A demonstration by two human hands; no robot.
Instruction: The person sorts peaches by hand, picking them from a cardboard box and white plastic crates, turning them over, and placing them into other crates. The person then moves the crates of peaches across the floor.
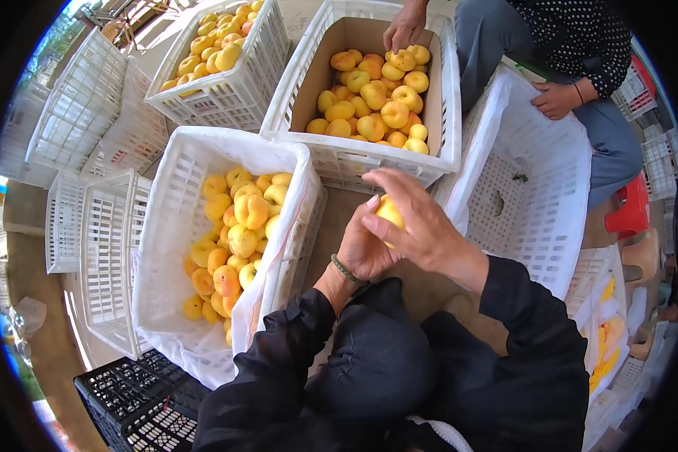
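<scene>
No legible text, number, brand or sign anywhere in view. Small patch of red print (203, 106) on the near wall of the far white crate (241, 94), and a second red mark (120, 157) on the wall of an upended white crate (139, 135) to the left: both too small and blurred to read.
</scene>
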